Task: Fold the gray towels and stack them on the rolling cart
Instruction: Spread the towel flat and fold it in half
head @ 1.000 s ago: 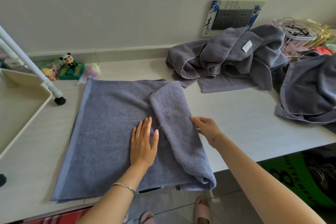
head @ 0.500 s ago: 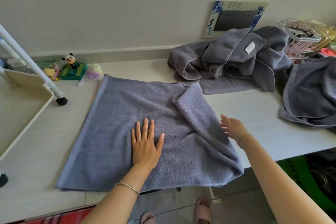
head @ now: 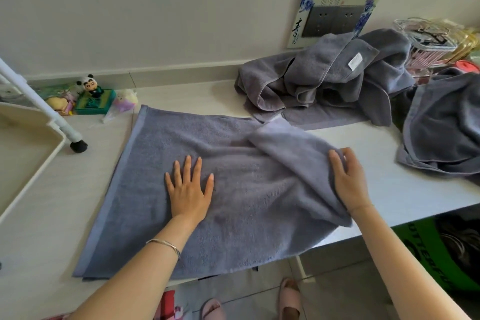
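A gray towel (head: 220, 189) lies spread across the table in front of me, its right end doubled back into a flap (head: 293, 148). My left hand (head: 188, 187) presses flat on the middle of the towel, fingers spread. Straight fingers of my right hand (head: 348, 179) rest on the right edge of the flap. A heap of unfolded gray towels (head: 324, 80) sits at the back against the wall, and another gray towel (head: 446, 125) lies at the right edge. The cream tray of the rolling cart (head: 31, 163) is at the left, with its white pole (head: 39, 104).
Small toys, including a panda figure (head: 91, 86), stand at the back left by the wall. A clear basket with hangers (head: 428, 39) sits at the back right. The table's front edge runs just below the towel; my slippered feet (head: 288, 299) show beneath.
The folded right flap was drawn out to the right, widening the towel. My right hand left the flap, then came down on its right edge. My left hand stayed flat.
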`<action>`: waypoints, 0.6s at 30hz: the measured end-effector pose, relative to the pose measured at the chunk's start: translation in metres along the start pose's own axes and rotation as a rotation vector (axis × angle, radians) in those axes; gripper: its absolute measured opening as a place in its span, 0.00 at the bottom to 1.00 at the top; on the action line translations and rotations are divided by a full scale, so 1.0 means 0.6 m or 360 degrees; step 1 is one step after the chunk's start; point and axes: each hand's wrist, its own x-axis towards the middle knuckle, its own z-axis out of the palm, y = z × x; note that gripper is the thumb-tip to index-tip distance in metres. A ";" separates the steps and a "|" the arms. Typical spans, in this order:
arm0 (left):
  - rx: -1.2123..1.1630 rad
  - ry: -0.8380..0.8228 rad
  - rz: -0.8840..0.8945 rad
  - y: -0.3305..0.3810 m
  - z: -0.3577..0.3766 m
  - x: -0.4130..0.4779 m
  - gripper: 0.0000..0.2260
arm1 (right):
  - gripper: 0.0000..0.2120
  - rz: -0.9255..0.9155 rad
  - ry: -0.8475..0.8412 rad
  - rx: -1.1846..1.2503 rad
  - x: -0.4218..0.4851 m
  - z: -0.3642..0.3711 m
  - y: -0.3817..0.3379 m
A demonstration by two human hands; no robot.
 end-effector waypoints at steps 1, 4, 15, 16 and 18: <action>-0.0007 -0.0007 -0.0017 0.002 -0.002 0.000 0.36 | 0.15 0.0041 -0.0007 -0.0050 0.005 0.000 0.005; 0.0013 -0.0088 -0.0049 0.008 -0.005 0.001 0.34 | 0.16 0.0470 -0.0242 -0.0374 0.018 0.011 0.055; -0.0130 -0.0070 0.0217 0.094 -0.038 0.123 0.26 | 0.20 -0.0088 -0.0379 -0.0212 0.108 0.084 -0.035; -0.0124 -0.0102 0.0211 0.105 -0.037 0.142 0.26 | 0.23 -0.0161 -0.0467 -0.0252 0.125 0.096 -0.042; -0.0126 -0.0169 0.0184 0.118 -0.035 0.172 0.25 | 0.25 -0.0326 -0.0613 -0.0360 0.153 0.119 -0.054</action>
